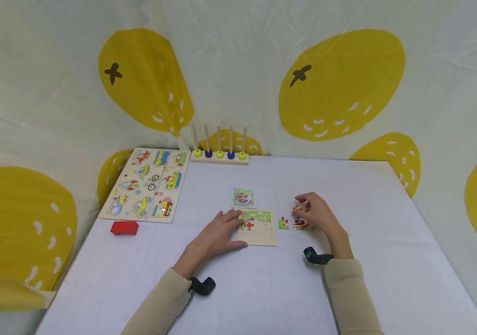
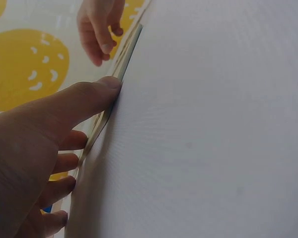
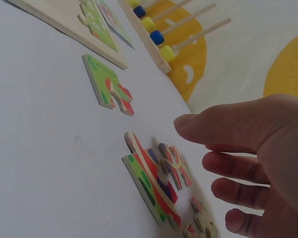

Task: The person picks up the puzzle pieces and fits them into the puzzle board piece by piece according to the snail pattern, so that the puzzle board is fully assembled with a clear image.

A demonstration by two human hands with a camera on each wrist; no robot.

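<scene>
Right of centre in the head view, puzzle pieces (image 1: 300,224), likely light and stiff, are best pinched by edges. Right hand (image 1: 317,214) is held empty, fingers parted; board (image 1: 262,238) is touched by left hand (image 1: 217,236), fingers spread.

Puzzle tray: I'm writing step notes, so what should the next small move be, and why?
Probably have the right hand pinch one of the loose pieces close to it: that hand appears to hold nothing, the tray shows bare wood in its lower part, and the left hand rests at the tray's left side.
</scene>
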